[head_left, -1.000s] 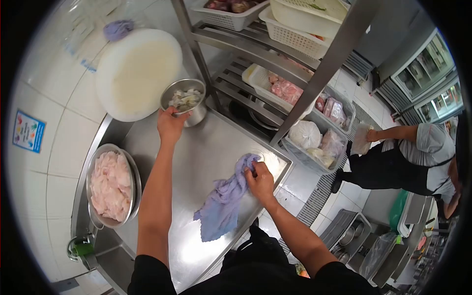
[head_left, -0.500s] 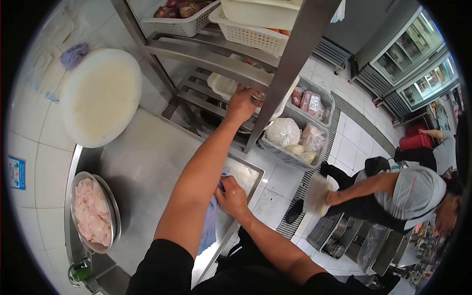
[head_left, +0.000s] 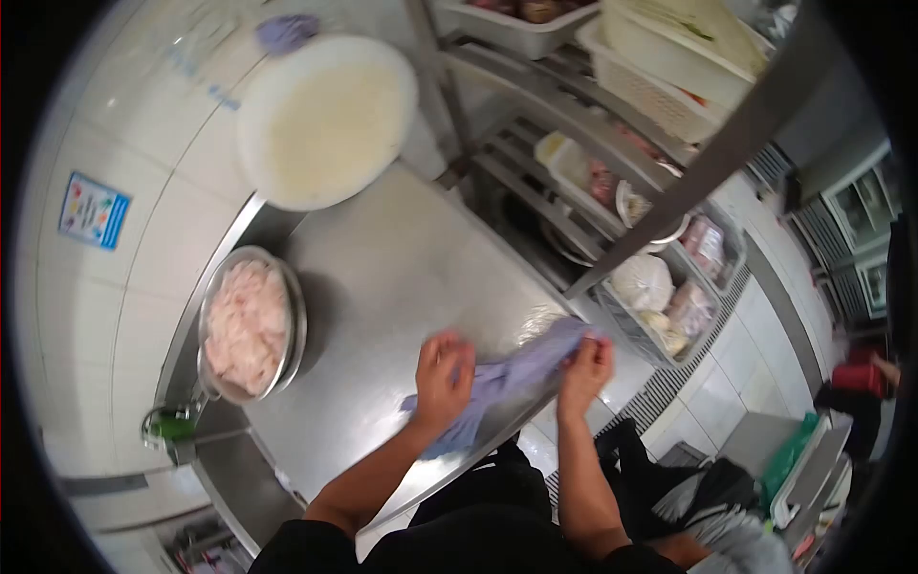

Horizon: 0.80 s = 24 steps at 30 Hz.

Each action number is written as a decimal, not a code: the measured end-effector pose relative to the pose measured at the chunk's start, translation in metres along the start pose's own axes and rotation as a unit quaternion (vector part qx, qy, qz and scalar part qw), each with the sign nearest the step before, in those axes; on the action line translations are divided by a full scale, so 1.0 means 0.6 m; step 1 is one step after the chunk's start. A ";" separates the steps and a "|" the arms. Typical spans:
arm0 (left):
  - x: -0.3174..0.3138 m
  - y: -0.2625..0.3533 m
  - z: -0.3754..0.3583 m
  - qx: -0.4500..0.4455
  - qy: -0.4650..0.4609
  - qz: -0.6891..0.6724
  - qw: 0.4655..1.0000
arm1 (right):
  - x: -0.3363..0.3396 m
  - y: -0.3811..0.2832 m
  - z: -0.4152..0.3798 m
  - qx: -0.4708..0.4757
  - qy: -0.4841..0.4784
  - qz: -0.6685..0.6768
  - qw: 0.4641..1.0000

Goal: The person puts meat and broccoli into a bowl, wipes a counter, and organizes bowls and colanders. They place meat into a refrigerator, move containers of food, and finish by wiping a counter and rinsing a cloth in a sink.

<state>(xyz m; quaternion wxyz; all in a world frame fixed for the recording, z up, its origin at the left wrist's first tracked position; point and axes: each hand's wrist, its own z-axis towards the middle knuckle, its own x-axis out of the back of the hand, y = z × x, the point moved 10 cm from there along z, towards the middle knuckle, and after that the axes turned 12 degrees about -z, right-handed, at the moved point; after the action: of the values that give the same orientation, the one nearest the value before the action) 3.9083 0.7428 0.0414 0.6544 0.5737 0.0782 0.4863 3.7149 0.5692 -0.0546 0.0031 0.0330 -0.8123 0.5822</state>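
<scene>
A purple cloth (head_left: 521, 376) lies stretched over the front edge of the steel worktop (head_left: 382, 287). My right hand (head_left: 585, 373) pinches its far right end. Over its left part is my left hand (head_left: 445, 383), with half-bent fingers slightly apart and blurred by motion; nothing shows in them. To the left, a metal bowl (head_left: 291, 349) of pale raw meat pieces (head_left: 247, 330) sits on the worktop, nested with another round metal vessel. A big round white board (head_left: 330, 124) leans on the wall at the back.
A steel rack (head_left: 535, 81) beyond the worktop carries baskets (head_left: 660, 91) and food tubs. Grey crates (head_left: 669, 359) of bagged food stand on the floor at right. A sink (head_left: 239, 488) adjoins the worktop's left end. Another person (head_left: 708, 517) is close by at lower right.
My left hand has left the container on the rack and come down to the cloth. My right hand has drawn the cloth's end outward. The view has turned, and the person at right appears lower.
</scene>
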 end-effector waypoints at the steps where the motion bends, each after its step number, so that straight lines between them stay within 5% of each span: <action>1: 0.020 -0.010 -0.068 0.008 -0.048 0.054 0.997 | 0.005 -0.011 -0.005 0.022 0.010 0.016 1.000; 4: 0.023 -0.015 -0.205 0.023 -0.171 0.124 0.977 | -0.027 0.011 -0.014 0.034 -0.008 -0.071 0.997; 5: 0.018 -0.010 -0.226 0.011 -0.174 0.154 0.973 | -0.062 -0.012 -0.027 0.165 -0.001 -0.281 0.946; 6: 0.010 -0.018 -0.240 0.014 -0.170 0.159 0.972 | -0.106 -0.026 -0.052 0.289 0.010 -0.471 0.833; 10: -0.031 -0.025 -0.201 -0.016 -0.148 0.133 0.980 | -0.263 -0.035 -0.046 0.348 -0.044 -0.497 0.794; 20: 0.057 -0.149 0.028 0.065 -0.007 0.194 0.979 | -0.676 -0.083 -0.008 0.512 -0.145 -0.434 0.727; 24: 0.065 -0.179 0.071 0.120 0.045 0.245 0.961 | -0.824 -0.068 -0.035 0.543 -0.198 -0.499 0.646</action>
<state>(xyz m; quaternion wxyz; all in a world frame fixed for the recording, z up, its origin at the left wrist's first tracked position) 4.0153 0.7563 -0.0155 0.4375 0.6272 0.0219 0.6440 4.2099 0.6009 -0.0309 0.1141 0.5434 -0.1930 0.8089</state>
